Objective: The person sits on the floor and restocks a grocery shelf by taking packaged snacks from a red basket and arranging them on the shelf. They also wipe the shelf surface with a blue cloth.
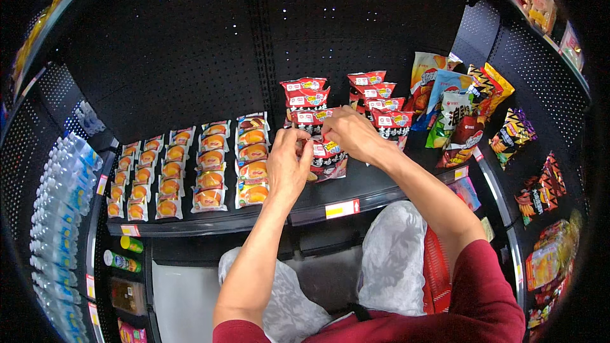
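My left hand (289,164) grips the upper left corner of the front red-and-black snack bag (328,164) in a row on the black shelf (369,183). At the bag's top edge is my right hand (351,133), its fingers bent and pinching there. More bags of the same kind (306,97) stand upright behind it. A second row of these bags (391,121) stands to the right of my right hand. Left of my left hand, packaged round cakes (252,171) lie in several neat rows.
Larger snack bags (457,119) lean at the shelf's right end. Water bottles (62,219) fill the left side shelf. A price-tag rail (286,219) edges the shelf in front of my knees. A red plastic basket (436,267) is beside my right leg, and chips bags (512,136) stand farther right.
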`<state>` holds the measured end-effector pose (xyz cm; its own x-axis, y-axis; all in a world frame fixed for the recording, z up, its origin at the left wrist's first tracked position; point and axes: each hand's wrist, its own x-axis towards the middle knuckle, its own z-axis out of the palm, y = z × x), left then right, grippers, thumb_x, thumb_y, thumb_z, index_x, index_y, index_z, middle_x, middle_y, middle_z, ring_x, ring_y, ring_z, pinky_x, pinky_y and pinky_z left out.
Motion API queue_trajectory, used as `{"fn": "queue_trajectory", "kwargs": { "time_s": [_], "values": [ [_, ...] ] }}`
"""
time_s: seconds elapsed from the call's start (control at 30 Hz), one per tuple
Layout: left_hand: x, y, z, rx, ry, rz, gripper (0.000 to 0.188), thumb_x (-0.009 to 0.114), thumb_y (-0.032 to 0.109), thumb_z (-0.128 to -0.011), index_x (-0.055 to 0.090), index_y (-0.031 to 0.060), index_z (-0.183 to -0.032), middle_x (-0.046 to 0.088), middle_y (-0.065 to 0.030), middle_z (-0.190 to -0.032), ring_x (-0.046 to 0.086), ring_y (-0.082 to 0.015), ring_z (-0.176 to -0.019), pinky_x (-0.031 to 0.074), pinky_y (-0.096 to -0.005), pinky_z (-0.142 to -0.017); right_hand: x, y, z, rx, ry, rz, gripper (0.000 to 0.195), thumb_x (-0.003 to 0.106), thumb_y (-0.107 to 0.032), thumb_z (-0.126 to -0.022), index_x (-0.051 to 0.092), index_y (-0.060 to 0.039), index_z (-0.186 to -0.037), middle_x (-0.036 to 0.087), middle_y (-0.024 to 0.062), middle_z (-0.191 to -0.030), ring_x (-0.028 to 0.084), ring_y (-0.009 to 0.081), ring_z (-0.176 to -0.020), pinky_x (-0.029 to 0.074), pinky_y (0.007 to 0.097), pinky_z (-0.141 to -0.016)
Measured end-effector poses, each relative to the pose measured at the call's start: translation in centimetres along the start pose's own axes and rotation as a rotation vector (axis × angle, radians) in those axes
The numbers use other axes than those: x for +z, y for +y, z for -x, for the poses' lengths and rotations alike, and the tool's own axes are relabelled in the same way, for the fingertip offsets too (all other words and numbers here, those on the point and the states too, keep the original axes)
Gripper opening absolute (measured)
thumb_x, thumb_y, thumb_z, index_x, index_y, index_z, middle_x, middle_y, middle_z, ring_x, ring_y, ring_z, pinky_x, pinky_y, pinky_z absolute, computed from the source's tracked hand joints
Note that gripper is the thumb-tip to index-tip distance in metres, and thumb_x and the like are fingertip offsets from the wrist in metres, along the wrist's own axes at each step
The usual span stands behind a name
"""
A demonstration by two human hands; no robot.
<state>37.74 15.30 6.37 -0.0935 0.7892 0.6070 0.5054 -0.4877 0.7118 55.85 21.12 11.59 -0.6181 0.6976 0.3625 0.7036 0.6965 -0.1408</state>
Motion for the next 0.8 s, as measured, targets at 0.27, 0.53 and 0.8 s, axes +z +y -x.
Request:
{"fn": "queue_trajectory", "kwargs": {
  "time_s": [0.27, 0.53, 0.8],
  "values": [
    [-0.4, 2.6, 1.6, 0.072, 0.079, 0.161, 0.026, 0.072, 0.014, -0.09, 0.063, 0.0027, -0.112, 0.062, -0.0084, -0.099, 0.063, -0.0152, -0.073, 0.051, -0.0309, -0.063, -6.4, -0.8, 5.8, 0.148, 0.055, -0.138, 0.014, 0.061, -0.013, -0.086, 0.066, 0.0004, -0.083, 0.067, 0.0186, -0.091, 0.064, 0.0364, -0.093, 0.05, 0.0449, -0.085],
    [-1.4, -0.4, 1.7, -0.134, 0.178, 0.296, 0.028, 0.063, 0.026, -0.1, 0.063, 0.0063, -0.121, 0.068, -0.0034, -0.101, 0.062, -0.0067, -0.076, 0.046, -0.0191, -0.061, -15.3, 2.6, 22.3, 0.57, 0.231, -0.264, 0.009, 0.063, -0.01, -0.091, 0.065, -0.0012, -0.094, 0.064, 0.0071, -0.085, 0.061, 0.0173, -0.086, 0.047, 0.0314, -0.077],
    [-2.1, -2.7, 2.1, -0.192, 0.097, 0.407, 0.03, 0.058, 0.023, -0.103, 0.059, 0.0027, -0.125, 0.069, -0.0071, -0.098, 0.062, -0.0049, -0.071, 0.046, -0.0169, -0.057, -12.1, 8.7, 39.6, 0.744, 0.181, 0.056, 0.003, 0.062, -0.004, -0.09, 0.061, -0.0011, -0.09, 0.063, 0.0117, -0.088, 0.06, 0.0275, -0.085, 0.048, 0.0375, -0.078]
  ]
}}
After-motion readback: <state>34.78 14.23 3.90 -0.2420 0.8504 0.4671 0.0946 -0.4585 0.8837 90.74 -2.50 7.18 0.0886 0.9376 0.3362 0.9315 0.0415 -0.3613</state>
